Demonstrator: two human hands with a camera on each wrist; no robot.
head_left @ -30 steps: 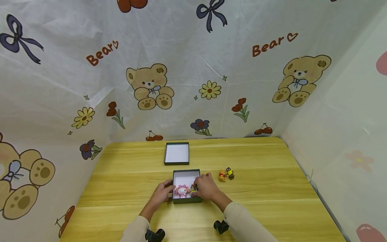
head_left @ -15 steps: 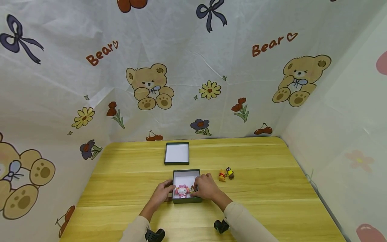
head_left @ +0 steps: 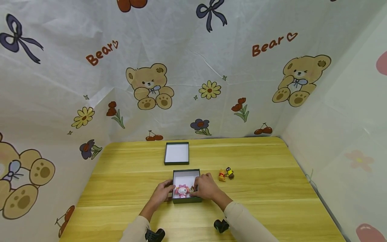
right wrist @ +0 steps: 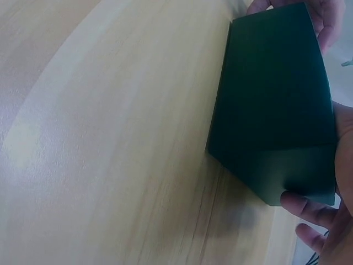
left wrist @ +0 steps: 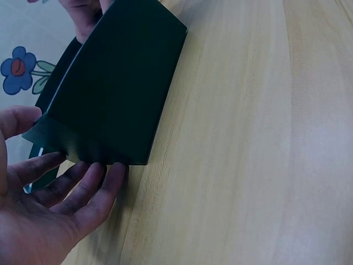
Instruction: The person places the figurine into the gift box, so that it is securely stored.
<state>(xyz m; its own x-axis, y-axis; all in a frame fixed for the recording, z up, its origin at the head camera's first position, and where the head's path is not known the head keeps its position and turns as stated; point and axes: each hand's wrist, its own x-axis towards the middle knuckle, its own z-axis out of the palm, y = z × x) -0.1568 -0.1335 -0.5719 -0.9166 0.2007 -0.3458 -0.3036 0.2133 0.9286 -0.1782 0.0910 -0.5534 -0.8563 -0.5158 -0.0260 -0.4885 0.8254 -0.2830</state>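
In the head view a dark green box (head_left: 186, 200) with a white inside stands at the table's middle. A pink figurine with a bow (head_left: 182, 191) lies in its near left part. My left hand (head_left: 162, 194) holds the box's left wall, thumb at the rim and fingertips against the outside, as the left wrist view shows. Reaching over the right wall, my right hand (head_left: 206, 187) pinches a small brownish figurine (head_left: 191, 189), mostly hidden by the fingers. In the right wrist view, a right-hand finger (right wrist: 303, 205) touches the box's outer wall.
The box's lid (head_left: 177, 153), white side up, lies behind the box. To the right stand a yellow bear figurine (head_left: 222, 175) and a dark figurine in yellow (head_left: 230, 173). The wooden table (head_left: 266, 201) meets patterned cloth (head_left: 187, 111) at the back.
The small figurine under my right fingers has shifted and turned slightly, its yellow-green part now hidden. Both hands and the box stay in place.
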